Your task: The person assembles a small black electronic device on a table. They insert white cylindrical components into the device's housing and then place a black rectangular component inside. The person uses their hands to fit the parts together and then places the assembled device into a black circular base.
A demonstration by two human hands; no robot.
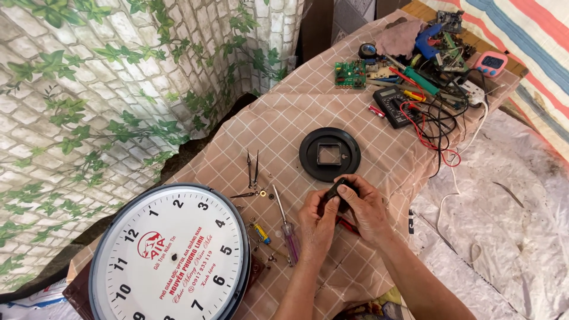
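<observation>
Fingers (332,198) of both hands pinch small black clock movement (339,191). Dismantling judged done: clock hands (253,169), screwdriver (284,225), black back cover (329,154) loose around clock face (172,255); reassembly pending.

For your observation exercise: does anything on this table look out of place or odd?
Yes. The clock face has no hands; they lie loose on the cloth beside it. Its black back plate lies apart, and both hands hold a small black part.

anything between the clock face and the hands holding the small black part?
Head view: a screwdriver with a translucent purple handle and a small battery lie on the checked cloth between the clock face and the left hand.
</observation>
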